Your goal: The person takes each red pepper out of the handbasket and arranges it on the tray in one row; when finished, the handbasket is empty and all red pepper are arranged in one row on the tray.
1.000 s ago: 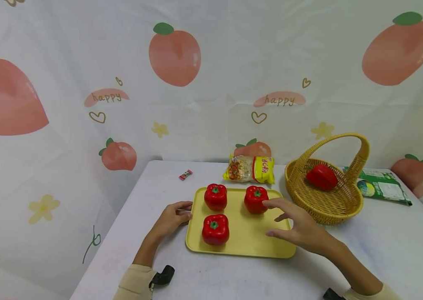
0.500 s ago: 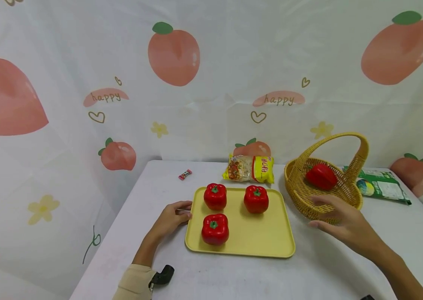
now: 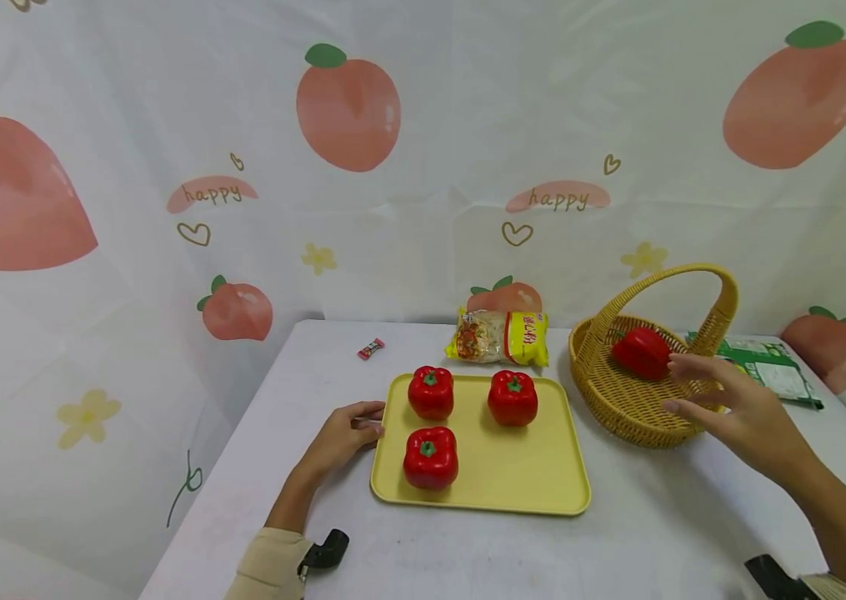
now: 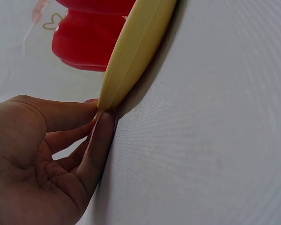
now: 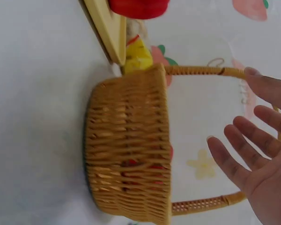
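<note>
My left hand pinches the left rim of a yellow tray; in the left wrist view, thumb and fingers meet at its edge. Three red bell peppers stand on it: a back-left pepper, a front-left pepper and a back-right pepper. My right hand hangs with spread fingers over the near right side of a wicker basket, holding nothing. Inside that basket lies another red bell pepper, mostly hidden behind the weave in the right wrist view.
The basket's tall arched handle rises close to my right hand. Behind the tray lies a yellow food packet, with a small wrapped candy to its left. A green packet lies behind the basket at right.
My right hand has moved right, from beside the back-right pepper on the tray to over the basket. The left hand, tray and peppers have stayed in place.
</note>
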The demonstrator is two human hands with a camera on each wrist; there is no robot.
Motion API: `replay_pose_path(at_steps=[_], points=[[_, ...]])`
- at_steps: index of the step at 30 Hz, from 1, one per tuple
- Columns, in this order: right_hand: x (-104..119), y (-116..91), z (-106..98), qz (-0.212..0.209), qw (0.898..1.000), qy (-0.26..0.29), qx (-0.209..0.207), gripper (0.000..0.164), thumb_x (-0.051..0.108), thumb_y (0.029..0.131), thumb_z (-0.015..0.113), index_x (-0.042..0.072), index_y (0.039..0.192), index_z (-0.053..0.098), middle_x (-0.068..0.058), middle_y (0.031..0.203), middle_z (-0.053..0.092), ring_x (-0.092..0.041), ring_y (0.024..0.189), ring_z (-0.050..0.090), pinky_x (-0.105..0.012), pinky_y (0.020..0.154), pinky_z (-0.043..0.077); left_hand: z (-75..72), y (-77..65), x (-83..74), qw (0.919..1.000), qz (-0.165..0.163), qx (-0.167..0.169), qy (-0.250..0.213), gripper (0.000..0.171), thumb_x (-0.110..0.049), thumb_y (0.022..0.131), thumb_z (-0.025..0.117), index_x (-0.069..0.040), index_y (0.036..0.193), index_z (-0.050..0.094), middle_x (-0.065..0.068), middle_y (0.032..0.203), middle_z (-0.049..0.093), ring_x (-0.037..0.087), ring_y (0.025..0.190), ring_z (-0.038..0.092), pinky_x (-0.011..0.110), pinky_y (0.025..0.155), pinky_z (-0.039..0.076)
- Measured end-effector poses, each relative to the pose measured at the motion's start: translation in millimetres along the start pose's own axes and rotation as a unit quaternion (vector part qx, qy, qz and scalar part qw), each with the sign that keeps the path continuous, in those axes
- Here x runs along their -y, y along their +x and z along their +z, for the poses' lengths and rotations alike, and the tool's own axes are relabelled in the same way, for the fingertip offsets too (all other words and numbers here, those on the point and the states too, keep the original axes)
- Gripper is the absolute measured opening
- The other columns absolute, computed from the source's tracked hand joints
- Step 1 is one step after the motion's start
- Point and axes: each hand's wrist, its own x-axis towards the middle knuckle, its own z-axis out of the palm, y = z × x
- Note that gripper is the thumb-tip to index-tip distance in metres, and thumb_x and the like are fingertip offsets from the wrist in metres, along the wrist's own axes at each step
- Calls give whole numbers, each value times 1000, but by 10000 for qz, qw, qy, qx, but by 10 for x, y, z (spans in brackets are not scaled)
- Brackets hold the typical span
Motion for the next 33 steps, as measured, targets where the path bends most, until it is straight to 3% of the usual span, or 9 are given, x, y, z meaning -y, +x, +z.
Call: replay_pose_path(at_steps=[8, 12, 15, 19, 21, 23, 29, 33], points=[[-102, 279, -130, 221, 9996, -84, 153, 58, 15, 92, 84, 7, 145, 60, 35, 122, 57, 20, 104, 54, -2, 77, 48, -20, 3, -15, 9999, 105, 32, 77, 44, -4, 99, 69, 1, 142, 64, 15, 130, 72, 22, 109, 71, 29, 89, 60], [-149, 442, -157, 428, 9981, -197, 385, 56, 23, 95, 81, 8, 145, 60, 4, 132, 68, 20, 103, 53, -4, 76, 48, -18, -8, -23, 10000, 45, 34, 72, 43, -5, 99, 70, 1, 142, 64, 15, 131, 72, 22, 110, 71, 29, 90, 60], [-171, 565, -152, 640, 9954, -382, 607, 59, 29, 97, 80, 7, 147, 58, -20, 137, 66, -2, 111, 63, -9, 77, 50, -11, -16, -29, 10000, 19, 33, 28, 43, -4, 99, 70, 1, 142, 65, 15, 130, 72, 22, 109, 71, 32, 91, 61], [-207, 724, -117, 831, 9904, -553, 959, 65, 35, 98, 77, 4, 150, 55, -29, 138, 63, -45, 122, 60, -44, 90, 60, -2, -18, -28, 10000, 49, 17, 20, 42, -4, 99, 71, 2, 141, 65, 15, 129, 72, 23, 108, 71, 36, 92, 61], [-228, 797, -98, 951, 9875, -554, 1128, 68, 39, 99, 76, 4, 152, 52, -31, 139, 62, -50, 126, 57, -64, 94, 55, 0, -20, -29, 10000, 63, 2, 44, 42, -4, 99, 71, 1, 141, 65, 14, 128, 73, 23, 108, 72, 38, 93, 61], [-249, 864, -85, 1019, 9850, -547, 1279, 71, 41, 99, 75, 4, 154, 50, -32, 141, 61, -53, 129, 55, -74, 98, 48, 1, -20, -28, 9999, 69, -12, 82, 42, -5, 99, 72, 1, 140, 66, 13, 128, 73, 23, 108, 72, 40, 95, 60], [-358, 1031, -53, 1068, 9803, -519, 1577, 73, 43, 99, 74, 5, 155, 47, -31, 145, 59, -53, 134, 52, -78, 101, 42, -6, -25, -28, 9999, 115, -11, 128, 43, -6, 99, 73, 1, 140, 66, 13, 127, 74, 24, 109, 72, 41, 96, 60], [-426, 1127, -55, 1082, 9777, -492, 1732, 74, 39, 100, 74, -1, 155, 45, -33, 146, 56, -54, 133, 54, -70, 100, 50, -8, -24, -18, 9999, 118, -13, 118, 43, -6, 99, 72, 1, 141, 65, 13, 127, 74, 24, 108, 72, 40, 96, 60]])
